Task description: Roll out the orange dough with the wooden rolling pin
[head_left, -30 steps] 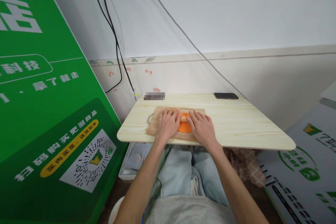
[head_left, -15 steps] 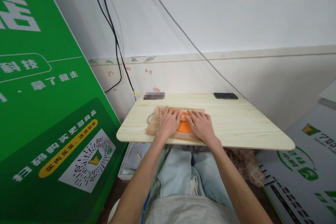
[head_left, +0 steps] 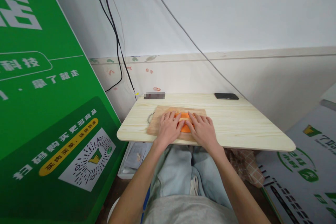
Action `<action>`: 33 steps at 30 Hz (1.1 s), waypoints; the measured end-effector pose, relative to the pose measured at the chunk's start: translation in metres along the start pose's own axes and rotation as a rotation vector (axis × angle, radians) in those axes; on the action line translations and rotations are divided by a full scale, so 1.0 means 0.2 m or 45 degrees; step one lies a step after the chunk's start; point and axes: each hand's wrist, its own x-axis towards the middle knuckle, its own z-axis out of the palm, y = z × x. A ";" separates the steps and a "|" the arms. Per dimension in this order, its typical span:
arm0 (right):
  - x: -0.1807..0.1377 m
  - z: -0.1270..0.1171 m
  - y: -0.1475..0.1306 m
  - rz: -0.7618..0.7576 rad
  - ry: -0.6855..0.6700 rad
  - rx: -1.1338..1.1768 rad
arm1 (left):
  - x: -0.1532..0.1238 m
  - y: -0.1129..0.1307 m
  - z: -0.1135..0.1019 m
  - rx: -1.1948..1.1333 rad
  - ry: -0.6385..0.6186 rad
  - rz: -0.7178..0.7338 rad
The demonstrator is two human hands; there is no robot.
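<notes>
A flat orange piece point(head_left: 186, 128), like a sheet of clay or dough, lies on a wooden cutting board point(head_left: 154, 126) with a metal ring handle. Across the sheet runs a pale, wood-coloured bar, which looks like a small rolling pin point(head_left: 185, 121); its ends are hidden under my hands. My left hand point(head_left: 169, 126) rests palm down over the left end, fingers stretched out and apart. Over the right end lies my right hand point(head_left: 204, 128), flat with spread fingers. Orange shows both in front of and behind the bar.
The board sits on a pale wooden table point(head_left: 249, 126) against the wall. A black phone point(head_left: 226, 96) lies at the back right, and a blurred dark object point(head_left: 154, 95) at the back left. A green sign panel point(head_left: 60, 112) stands left; cables hang behind.
Both hands and the bar between them have moved slightly toward me over the orange sheet. More orange now shows behind the bar and less in front.
</notes>
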 end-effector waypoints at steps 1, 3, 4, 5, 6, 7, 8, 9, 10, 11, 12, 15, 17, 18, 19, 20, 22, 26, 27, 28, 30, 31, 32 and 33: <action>0.04 0.00 0.01 0.010 -0.031 0.011 | 0.04 -0.01 0.00 -0.017 -0.022 0.003; 0.09 0.01 0.02 0.024 -0.065 0.033 | 0.09 -0.03 -0.01 -0.051 -0.064 0.001; 0.11 0.01 0.02 0.027 -0.064 0.043 | 0.11 -0.03 -0.01 -0.066 -0.080 -0.003; 0.11 0.01 0.02 0.029 -0.053 0.052 | 0.11 -0.03 -0.02 -0.078 -0.088 -0.008; 0.10 0.01 0.02 0.029 -0.035 0.059 | 0.10 -0.02 -0.02 -0.088 -0.085 -0.015; 0.07 0.01 0.01 0.028 -0.012 0.064 | 0.08 -0.02 -0.02 -0.094 -0.073 -0.023; 0.04 0.01 0.01 0.026 0.012 0.067 | 0.06 -0.01 -0.02 -0.098 -0.057 -0.029; 0.01 0.01 0.00 0.021 0.037 0.067 | 0.02 0.00 -0.02 -0.102 -0.041 -0.032; -0.03 0.00 -0.01 0.016 0.062 0.063 | -0.02 0.01 -0.02 -0.103 -0.027 -0.031; -0.07 0.00 -0.02 0.011 0.084 0.057 | -0.06 0.02 -0.03 -0.104 -0.014 -0.030; -0.11 -0.01 -0.03 0.006 0.103 0.049 | -0.09 0.02 -0.03 -0.102 -0.005 -0.027; -0.17 -0.03 -0.05 0.006 0.117 0.030 | -0.14 0.02 -0.02 -0.092 0.005 -0.016; -0.14 -0.03 -0.04 0.012 0.087 0.036 | -0.11 0.00 -0.01 -0.094 -0.010 -0.008; -0.11 -0.03 -0.03 0.017 0.064 0.046 | -0.08 0.00 -0.01 -0.095 -0.022 -0.006; -0.08 -0.02 -0.02 0.025 0.038 0.059 | -0.04 -0.01 -0.01 -0.094 -0.034 -0.006; -0.03 -0.02 -0.01 0.032 0.010 0.071 | 0.00 -0.02 0.00 -0.090 -0.048 -0.005; 0.06 -0.01 0.02 0.039 -0.032 0.085 | 0.09 -0.03 0.00 -0.073 -0.077 -0.003; 0.16 0.00 0.04 0.037 -0.044 0.067 | 0.20 -0.03 0.00 -0.052 -0.118 -0.019; 0.16 0.01 0.04 0.040 -0.039 0.067 | 0.20 -0.03 0.00 -0.054 -0.120 -0.020; 0.15 0.01 0.04 0.042 -0.033 0.071 | 0.19 -0.03 0.00 -0.059 -0.117 -0.017; 0.10 0.01 0.03 0.042 -0.008 0.086 | 0.15 -0.03 0.00 -0.074 -0.096 -0.005; 0.07 0.02 0.02 0.042 0.011 0.091 | 0.12 -0.02 0.00 -0.086 -0.078 -0.004; 0.04 0.02 0.02 0.043 0.034 0.093 | 0.09 -0.02 0.01 -0.101 -0.058 -0.012; 0.01 0.02 0.01 0.041 0.056 0.093 | 0.06 -0.02 0.01 -0.119 -0.039 -0.023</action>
